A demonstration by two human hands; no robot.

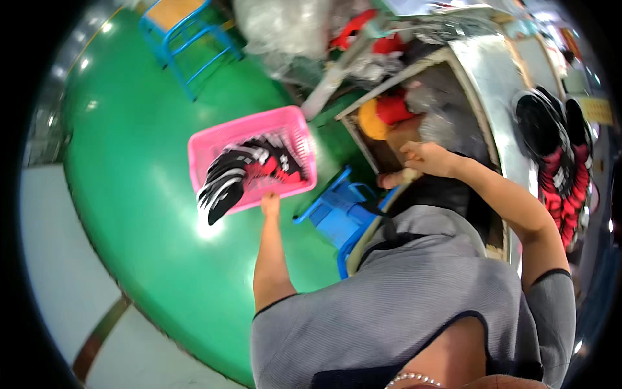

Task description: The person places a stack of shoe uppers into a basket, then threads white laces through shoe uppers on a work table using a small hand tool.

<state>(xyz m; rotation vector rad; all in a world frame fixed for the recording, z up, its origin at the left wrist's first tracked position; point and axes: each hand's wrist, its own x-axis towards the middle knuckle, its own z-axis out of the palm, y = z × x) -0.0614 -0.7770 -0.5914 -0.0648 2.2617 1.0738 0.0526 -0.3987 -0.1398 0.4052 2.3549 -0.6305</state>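
A pink plastic basket [199,152] sits on the floor to my left. Inside it lies a curved, overlapping stack of black, white and red pieces [243,165] that look like shoe uppers, its near end leaning over the rim. My left hand [271,205] is closed on the basket's near rim, with the arm stretched out. Over my lap, my right hand [427,160] has its fingers curled in, beside a pale edge; whether anything is in them does not show.
Close to my knees stands a blue plastic chair [337,211]. An open-sided metal workbench [483,71] on the right holds yellow and red rolls [382,117] inside and more black-and-red pieces [560,162] on top. Clear plastic bags [282,29] and a blue-framed stool [188,39] stand farther off.
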